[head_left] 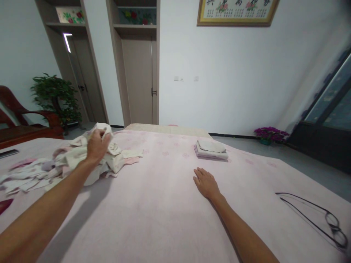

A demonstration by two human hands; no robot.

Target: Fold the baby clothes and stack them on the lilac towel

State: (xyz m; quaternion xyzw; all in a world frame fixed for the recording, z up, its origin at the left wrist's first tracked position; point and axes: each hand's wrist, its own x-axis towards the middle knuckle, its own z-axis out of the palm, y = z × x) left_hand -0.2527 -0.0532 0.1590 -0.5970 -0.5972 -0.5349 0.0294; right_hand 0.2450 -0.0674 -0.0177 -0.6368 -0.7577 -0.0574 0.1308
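At the left, my left hand [98,147] is closed on a white piece of cloth [103,127] and lifts part of it from a loose heap of clothes [74,160]. The heap mixes white, cream and pink pieces, crumpled together. My right hand [206,183] rests palm down on the pink sheet [164,204], its fingers stretched out and holding nothing. Just beyond that hand lies a small stack of folded clothes [211,149], with a whitish piece on top of lilac ones.
Black-framed glasses [333,226] lie with arms spread at the right. A dark flat phone-like object [8,153] is at the far left edge. Beyond stand a wooden chair [30,113], a green plant [55,96] and a pot of purple flowers [270,134].
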